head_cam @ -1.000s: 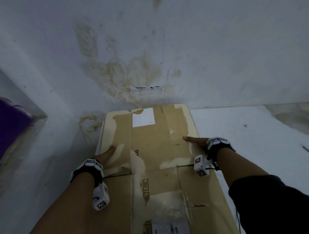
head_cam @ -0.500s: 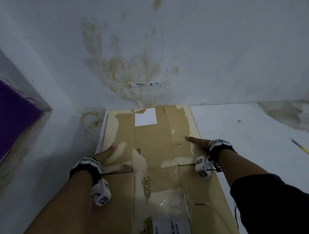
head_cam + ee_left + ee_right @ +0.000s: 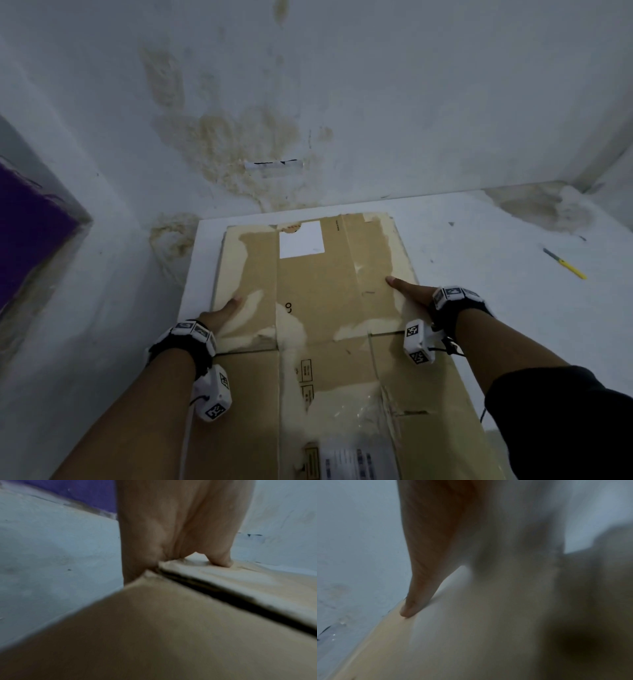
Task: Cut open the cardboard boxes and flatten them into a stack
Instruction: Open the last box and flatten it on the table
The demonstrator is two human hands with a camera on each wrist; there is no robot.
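A flattened brown cardboard box [image 3: 318,329], patched with pale torn paper and old tape, lies on the white floor [image 3: 496,308], its far end almost at the stained white wall [image 3: 376,102]. A white rectangular label [image 3: 301,238] sits near that far end, and a printed shipping label [image 3: 356,462] at the near end. The left hand [image 3: 221,310] grips the box's left edge, thumb on top and fingers wrapped over the edge. The right hand [image 3: 409,291] grips the box's right edge, its thumb straight on the top face; the other fingers are hidden beyond the edge. To the right of the box, well apart, a yellow-handled utility knife [image 3: 565,263] lies on the floor. To the left of the box stands a purple panel [image 3: 27,233].
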